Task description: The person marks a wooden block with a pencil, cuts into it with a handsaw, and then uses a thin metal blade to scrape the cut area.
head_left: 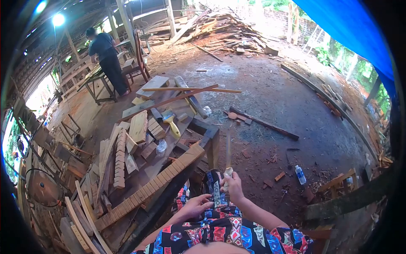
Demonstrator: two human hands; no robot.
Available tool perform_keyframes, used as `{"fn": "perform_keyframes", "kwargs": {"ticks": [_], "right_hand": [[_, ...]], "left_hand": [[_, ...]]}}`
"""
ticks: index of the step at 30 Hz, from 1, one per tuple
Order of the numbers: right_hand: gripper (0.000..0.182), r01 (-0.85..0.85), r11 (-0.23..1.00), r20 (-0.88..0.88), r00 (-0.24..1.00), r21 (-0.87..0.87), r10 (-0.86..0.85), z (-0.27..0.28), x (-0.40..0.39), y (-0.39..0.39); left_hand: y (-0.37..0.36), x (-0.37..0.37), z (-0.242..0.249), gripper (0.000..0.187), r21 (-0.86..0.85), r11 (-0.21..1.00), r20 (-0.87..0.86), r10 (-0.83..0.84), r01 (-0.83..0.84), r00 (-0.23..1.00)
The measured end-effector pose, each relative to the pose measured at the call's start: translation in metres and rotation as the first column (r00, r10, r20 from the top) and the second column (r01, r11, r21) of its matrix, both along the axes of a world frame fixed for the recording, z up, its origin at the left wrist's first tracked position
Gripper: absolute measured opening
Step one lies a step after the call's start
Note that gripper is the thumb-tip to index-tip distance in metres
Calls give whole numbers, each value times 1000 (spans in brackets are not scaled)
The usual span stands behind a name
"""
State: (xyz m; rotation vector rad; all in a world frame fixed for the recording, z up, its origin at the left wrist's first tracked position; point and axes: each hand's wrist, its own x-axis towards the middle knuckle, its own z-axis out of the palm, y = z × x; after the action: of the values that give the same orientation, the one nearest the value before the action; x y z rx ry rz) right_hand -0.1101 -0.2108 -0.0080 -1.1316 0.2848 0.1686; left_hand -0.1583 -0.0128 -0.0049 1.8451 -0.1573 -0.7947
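My right hand (232, 187) is closed around the pale handle of a hand tool with a long, narrow grey blade (228, 148) pointing up and away from me. Whether it is a file or a chisel I cannot make out. My left hand (197, 206) lies over my patterned clothing, fingers loosely stretched and holding nothing that I can see. Just left of my hands, a long wooden strip (156, 182) marked with evenly spaced cuts slants across the dark bench edge. A brush (173, 127) with a yellow handle rests farther up the bench.
Wood blocks (138, 127) and curved slats (82, 216) crowd the left side. On the floor are a plastic bottle (300, 174) and a dark wooden bar (270, 125). Another person (104, 51) stands at a work table at the back left. Behind lies a scrap-wood pile (224, 29).
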Motion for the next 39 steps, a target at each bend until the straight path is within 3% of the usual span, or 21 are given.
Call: {"fn": "perform_keyframes", "kwargs": {"ticks": [5,8,11,14,18,20,26,39], "right_hand": [[20,47,990,-219,975,134,-17,-69,2,16],[20,4,999,-245,969,48,8,-103,-4,23],[17,-23,1000,-212,977,18,26,-112,-2,24],[16,-63,998,-187,981,-26,57,-125,5,23],[18,-80,997,-216,973,3,79,-110,1,21],[18,-79,997,-220,973,-2,77,-107,1,21],[20,-58,998,-191,980,16,60,-111,0,17],[20,-51,996,-190,980,68,63,-110,-2,14]], "left_hand": [[1,-2,-4,56,31,1000,-15,2,-2,1000],[0,-5,-14,53,-34,999,-35,32,-33,999],[-6,-7,12,51,4,1000,-51,17,-16,999],[-7,-10,4,54,-6,1000,6,5,-5,1000],[-6,-12,-1,60,60,993,37,-104,102,994],[-5,-11,-8,67,240,948,204,-262,211,943],[-8,-7,-4,68,337,896,188,-366,290,911],[-8,-12,-12,67,351,893,180,-360,282,915]]}}
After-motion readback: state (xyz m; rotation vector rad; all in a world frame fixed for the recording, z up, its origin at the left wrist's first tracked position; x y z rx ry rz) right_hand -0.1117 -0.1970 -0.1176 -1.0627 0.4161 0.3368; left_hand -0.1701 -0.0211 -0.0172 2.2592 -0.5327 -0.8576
